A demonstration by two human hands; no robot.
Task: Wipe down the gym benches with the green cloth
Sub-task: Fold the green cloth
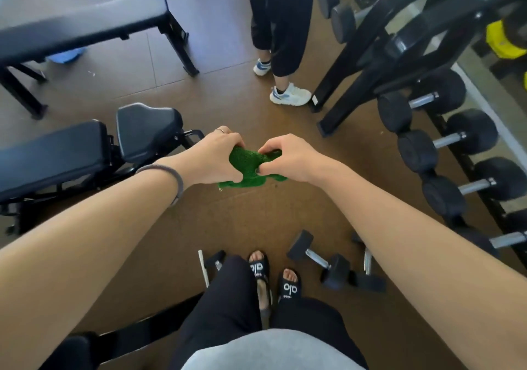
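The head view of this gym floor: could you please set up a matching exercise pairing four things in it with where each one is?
Things:
1. crumpled green cloth
2. flat black padded bench
3. loose black hex dumbbell
4. white and blue sneaker

Places:
A. lying on the brown floor beside the sandalled feet
B. standing at the upper left of the view
C. by the foot of the dumbbell rack
D. held between the left hand and right hand

Pairs: 1-D, 2-B, 3-A, 4-C
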